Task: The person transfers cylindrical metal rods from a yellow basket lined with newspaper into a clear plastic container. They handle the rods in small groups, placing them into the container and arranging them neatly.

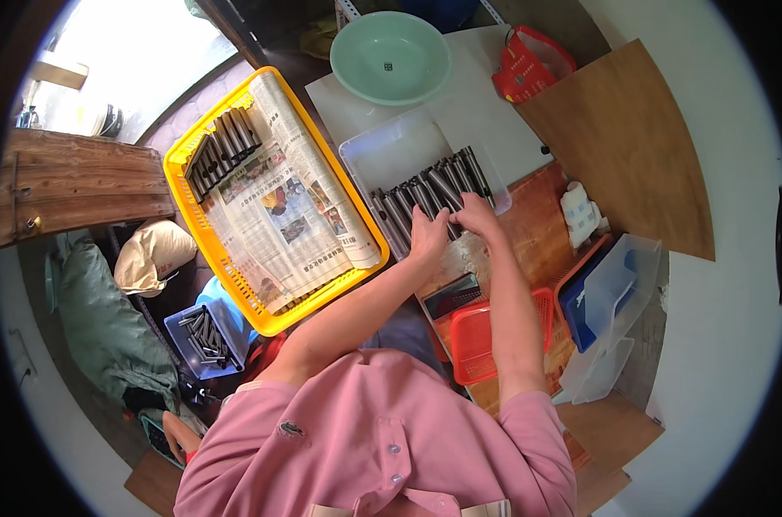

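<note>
On left of translucent rectangular plastic box (400,142), yellow lattice plastic basket (275,326) with printed newspaper sheet (262,233) and smaller metal group (236,131) at far end. Beyond box, pale-green round basin (356,53). Nearer, orange-red plastic basket (471,349), partly covered by right forearm. Inside box, dark-grey metal cylinders (443,183) lie in row, long axes pointing away from person, slightly leftward. Left hand (429,234) and right hand (478,215) at near ends, hiding some; whether fingers grasp any, cannot tell.
</note>
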Demonstrator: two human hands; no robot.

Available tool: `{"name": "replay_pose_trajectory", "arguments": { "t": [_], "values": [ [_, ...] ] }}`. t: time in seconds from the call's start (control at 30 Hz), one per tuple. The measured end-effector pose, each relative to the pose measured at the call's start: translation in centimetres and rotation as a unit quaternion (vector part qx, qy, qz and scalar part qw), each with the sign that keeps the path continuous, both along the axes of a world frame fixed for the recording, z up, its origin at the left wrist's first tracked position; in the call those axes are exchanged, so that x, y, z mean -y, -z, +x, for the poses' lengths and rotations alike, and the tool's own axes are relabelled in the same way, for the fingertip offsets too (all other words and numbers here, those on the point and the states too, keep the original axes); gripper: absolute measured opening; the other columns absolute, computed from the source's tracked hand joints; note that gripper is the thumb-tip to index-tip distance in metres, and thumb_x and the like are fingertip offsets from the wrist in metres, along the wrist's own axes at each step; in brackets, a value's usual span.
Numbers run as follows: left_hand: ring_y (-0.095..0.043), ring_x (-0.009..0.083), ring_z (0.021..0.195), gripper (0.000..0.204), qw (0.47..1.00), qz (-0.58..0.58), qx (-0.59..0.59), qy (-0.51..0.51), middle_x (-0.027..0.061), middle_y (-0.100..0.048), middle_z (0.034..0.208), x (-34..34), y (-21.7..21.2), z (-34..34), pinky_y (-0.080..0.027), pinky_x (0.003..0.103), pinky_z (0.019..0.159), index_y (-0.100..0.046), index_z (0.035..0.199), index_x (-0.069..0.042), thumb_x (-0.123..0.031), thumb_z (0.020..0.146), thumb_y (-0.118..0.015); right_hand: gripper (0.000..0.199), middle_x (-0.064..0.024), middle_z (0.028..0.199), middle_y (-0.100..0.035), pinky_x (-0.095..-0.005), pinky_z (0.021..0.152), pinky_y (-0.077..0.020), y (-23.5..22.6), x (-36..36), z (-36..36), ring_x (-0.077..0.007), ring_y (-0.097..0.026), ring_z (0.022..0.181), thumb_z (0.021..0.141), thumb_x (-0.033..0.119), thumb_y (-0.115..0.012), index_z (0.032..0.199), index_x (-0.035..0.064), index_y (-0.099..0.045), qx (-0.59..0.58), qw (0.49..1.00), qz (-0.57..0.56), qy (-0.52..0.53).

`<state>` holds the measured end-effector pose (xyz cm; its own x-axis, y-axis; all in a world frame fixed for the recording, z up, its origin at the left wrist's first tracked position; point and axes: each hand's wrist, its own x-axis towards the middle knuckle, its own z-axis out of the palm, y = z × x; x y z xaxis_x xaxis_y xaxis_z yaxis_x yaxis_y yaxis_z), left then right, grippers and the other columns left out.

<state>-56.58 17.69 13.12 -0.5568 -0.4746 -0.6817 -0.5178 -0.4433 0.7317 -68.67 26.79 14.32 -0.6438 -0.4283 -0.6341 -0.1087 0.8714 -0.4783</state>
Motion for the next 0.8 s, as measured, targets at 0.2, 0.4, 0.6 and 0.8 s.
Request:
{"name": "replay_pose_trajectory", "arguments": {
  "t": [0.2, 0.4, 0.6, 0.8],
  "values": [
    [-0.047, 0.0357, 0.129, 0.059, 0.959, -0.247, -0.047, 0.133, 0.0235, -0.046, 0.142, 2.6, -1.9, 2.6, -0.039, 0.041, 0.108, -0.045, 0.140, 0.002, -0.021, 0.089, -0.065, 0.039, -0.0249, 0.108, -0.069, -0.0487, 0.089, -0.0514, -2.2, -0.1, 0.7, -0.0418, -0.064, 0.105, 0.075, 0.024, -0.072, 0.104, -0.0010, -0.067, -0.044, 0.997, 0.052, -0.040],
    [-0.042, 0.0409, 0.138, 0.074, 0.851, -0.444, -0.071, 0.270, 0.0251, -0.044, 0.149, 8.8, 0.0, -3.4, -0.036, 0.047, 0.113, -0.039, 0.148, -0.001, -0.051, 0.096, -0.057, 0.044, -0.0238, 0.110, -0.068, -0.0495, 0.093, -0.0487, -3.1, -1.2, 0.8, -0.0419, -0.062, 0.109, 0.083, 0.034, -0.072, 0.109, -0.0009, -0.064, -0.036, 0.999, 0.037, -0.001],
    [-0.047, 0.0404, 0.135, 0.097, 0.802, -0.317, -0.051, 0.504, 0.0254, -0.048, 0.146, 10.1, 0.7, -5.4, -0.041, 0.047, 0.110, -0.038, 0.149, -0.001, -0.061, 0.081, -0.072, 0.042, -0.0238, 0.113, -0.067, -0.0503, 0.093, -0.0485, -0.9, -2.0, 1.6, -0.0416, -0.063, 0.108, 0.090, 0.034, -0.066, 0.112, -0.0014, -0.063, -0.172, 0.984, 0.012, 0.034],
    [-0.054, 0.0389, 0.128, 0.083, 0.854, -0.269, -0.028, 0.444, 0.0244, -0.059, 0.134, 10.2, 2.5, -6.0, -0.046, 0.046, 0.105, -0.049, 0.140, 0.001, -0.050, 0.081, -0.076, 0.048, -0.0252, 0.118, -0.067, -0.0454, 0.095, -0.0489, -0.6, -2.5, 1.3, -0.0404, -0.063, 0.112, 0.090, 0.034, -0.067, 0.122, -0.0017, -0.063, -0.166, 0.982, 0.002, 0.093]
  ]
}}
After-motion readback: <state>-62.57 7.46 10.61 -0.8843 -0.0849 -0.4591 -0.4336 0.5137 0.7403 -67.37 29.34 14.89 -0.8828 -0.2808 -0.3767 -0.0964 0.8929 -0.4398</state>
